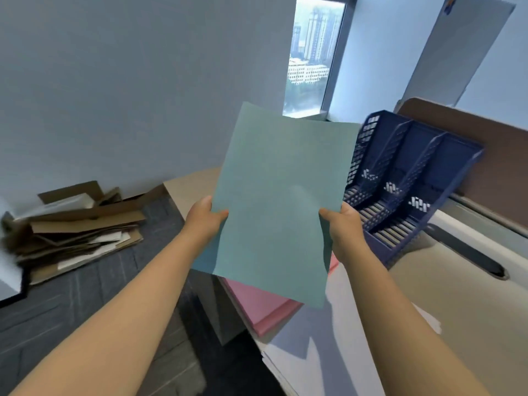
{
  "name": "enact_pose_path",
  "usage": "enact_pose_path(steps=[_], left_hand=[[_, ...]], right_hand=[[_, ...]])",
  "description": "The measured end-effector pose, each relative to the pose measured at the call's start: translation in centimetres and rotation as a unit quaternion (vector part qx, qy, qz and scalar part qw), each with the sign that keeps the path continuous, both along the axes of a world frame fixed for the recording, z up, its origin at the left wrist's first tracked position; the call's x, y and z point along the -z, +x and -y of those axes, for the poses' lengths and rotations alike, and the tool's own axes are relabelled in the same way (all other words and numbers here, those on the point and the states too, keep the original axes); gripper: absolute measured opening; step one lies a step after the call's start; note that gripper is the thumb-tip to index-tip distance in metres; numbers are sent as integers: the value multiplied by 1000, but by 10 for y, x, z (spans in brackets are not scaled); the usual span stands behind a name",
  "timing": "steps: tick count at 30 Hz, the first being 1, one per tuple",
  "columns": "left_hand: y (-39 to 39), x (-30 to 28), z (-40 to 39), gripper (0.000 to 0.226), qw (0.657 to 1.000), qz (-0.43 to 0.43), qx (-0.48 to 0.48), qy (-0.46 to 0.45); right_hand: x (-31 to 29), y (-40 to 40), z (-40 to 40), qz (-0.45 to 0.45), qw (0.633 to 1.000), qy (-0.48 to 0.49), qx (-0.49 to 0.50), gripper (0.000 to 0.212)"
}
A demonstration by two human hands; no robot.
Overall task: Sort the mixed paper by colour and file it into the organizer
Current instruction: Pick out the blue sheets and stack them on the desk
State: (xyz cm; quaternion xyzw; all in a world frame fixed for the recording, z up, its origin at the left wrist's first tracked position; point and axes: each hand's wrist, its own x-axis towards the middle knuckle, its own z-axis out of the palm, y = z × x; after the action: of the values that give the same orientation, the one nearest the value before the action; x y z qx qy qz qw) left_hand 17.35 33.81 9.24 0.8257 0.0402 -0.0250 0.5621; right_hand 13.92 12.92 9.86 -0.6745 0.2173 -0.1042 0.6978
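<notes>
Right now both hands, the left hand (203, 217) and right hand (344, 224), pinch the green sheet (277, 201) upright by its side edges above the bench (471, 295), the blue organizer (414, 178) just beyond it, nearer the right hand.

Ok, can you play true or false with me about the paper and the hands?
1. Both hands hold the green paper. True: the left hand grips its left edge and the right hand its right edge.
2. The organizer is red. False: it is dark blue.
3. Pink paper lies under the green sheet. True.
4. The green paper is already in the organizer. False: it is held in the air.
5. Cardboard lies on the floor. True.
</notes>
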Motion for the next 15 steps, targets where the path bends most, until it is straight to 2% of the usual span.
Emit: enact_pose_path(steps=[4,6,9,11,15], left_hand=[[47,6,-40,28,1000,-2,-8,23],[67,12,-51,29,999,-9,-14,30],[99,23,-56,31,999,-18,-6,39],[124,30,-54,31,998,-27,3,52],[186,38,-37,24,996,-47,31,75]], right_hand=[[12,46,-40,-46,999,-14,-3,14],[20,68,-50,-72,997,-25,3,26],[31,98,-56,-95,994,-49,-4,9],[39,120,-53,-102,993,-52,-15,28],[52,165,-41,-119,988,-96,-26,36]])
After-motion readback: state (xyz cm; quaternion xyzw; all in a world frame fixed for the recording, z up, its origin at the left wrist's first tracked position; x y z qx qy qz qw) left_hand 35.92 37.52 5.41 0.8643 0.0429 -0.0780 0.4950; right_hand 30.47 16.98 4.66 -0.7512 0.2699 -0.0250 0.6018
